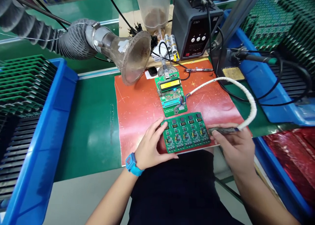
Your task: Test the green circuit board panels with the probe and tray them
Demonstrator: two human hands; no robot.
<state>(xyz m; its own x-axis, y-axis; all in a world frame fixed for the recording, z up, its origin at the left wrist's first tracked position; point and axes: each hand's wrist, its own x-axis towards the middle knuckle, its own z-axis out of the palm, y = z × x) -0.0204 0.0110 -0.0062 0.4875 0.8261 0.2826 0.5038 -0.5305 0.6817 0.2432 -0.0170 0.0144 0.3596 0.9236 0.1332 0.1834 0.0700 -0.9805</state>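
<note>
A green circuit board panel (187, 133) with several small digit displays lies on the red mat (137, 106) near its front edge. My left hand (154, 143) holds the panel's left side, fingers at the top left corner and thumb by the lower edge. In my right hand (233, 143) is a dark probe (223, 130), its tip at the panel's right edge. A white wrapped cable (251, 101) runs from the probe to a green programmer board (172, 95) with a lit yellow screen, just behind the panel.
A fume duct funnel (136, 57) hangs over the mat's back left. Behind stands a grey soldering station (197, 28). Blue bins with circuit boards flank the mat, the left bin (59, 97) and right bin (278, 106). Tweezers (199, 70) lie at the back.
</note>
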